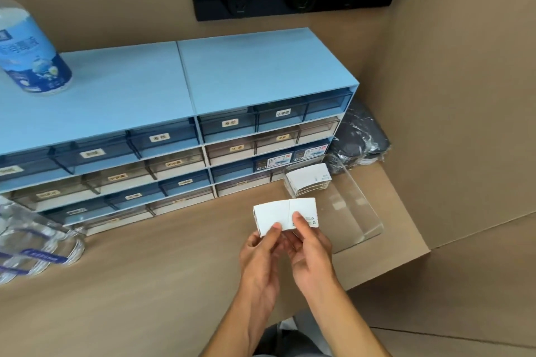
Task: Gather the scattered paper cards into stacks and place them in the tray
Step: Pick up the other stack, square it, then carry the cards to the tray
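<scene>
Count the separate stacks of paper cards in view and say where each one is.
2. One stack of cards lies in the far end of the clear tray; the other is held between the left hand and right hand. No others show.

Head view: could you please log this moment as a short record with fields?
held cards: white stack, above the table, in both hands
left hand: grips the stack's lower left
right hand: grips its lower right
tray: clear, right of the hands
tray contents: one card stack at the far end
behind: blue drawer unit
</scene>
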Demonstrator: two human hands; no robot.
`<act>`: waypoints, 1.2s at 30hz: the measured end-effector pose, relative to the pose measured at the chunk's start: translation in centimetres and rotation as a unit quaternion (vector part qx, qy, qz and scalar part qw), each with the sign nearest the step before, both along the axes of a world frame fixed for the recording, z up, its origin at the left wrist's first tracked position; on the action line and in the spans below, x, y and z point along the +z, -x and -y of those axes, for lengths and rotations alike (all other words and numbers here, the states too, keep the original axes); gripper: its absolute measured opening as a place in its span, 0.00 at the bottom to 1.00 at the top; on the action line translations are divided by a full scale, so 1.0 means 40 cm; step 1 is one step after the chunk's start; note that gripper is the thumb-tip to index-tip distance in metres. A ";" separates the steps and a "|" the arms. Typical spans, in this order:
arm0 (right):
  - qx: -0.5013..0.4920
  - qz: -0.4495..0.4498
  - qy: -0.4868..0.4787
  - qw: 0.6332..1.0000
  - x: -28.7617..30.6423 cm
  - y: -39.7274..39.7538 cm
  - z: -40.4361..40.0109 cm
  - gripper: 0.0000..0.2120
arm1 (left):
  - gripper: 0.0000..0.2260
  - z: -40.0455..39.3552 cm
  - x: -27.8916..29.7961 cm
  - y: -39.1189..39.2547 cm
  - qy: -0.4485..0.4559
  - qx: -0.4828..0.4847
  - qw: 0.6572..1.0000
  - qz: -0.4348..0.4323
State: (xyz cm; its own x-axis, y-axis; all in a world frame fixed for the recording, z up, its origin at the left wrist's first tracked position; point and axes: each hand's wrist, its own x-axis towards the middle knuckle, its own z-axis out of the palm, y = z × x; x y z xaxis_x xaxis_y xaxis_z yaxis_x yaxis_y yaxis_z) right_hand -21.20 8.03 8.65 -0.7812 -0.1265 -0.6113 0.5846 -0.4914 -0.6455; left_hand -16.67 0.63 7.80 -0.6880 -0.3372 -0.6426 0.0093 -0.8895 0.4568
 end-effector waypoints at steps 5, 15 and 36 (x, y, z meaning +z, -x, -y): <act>-0.026 0.004 -0.002 1.000 -0.009 0.073 -0.068 0.12 | 0.19 -0.071 0.016 0.091 -0.028 -0.022 0.999 0.026; 0.012 0.062 -0.019 0.998 -0.050 0.300 -0.218 0.20 | 0.22 -0.247 0.014 0.304 -0.092 0.031 0.990 0.101; 0.139 0.241 -0.064 0.958 -0.157 0.423 -0.198 0.13 | 0.10 -0.286 -0.089 0.452 -0.051 0.170 0.948 0.266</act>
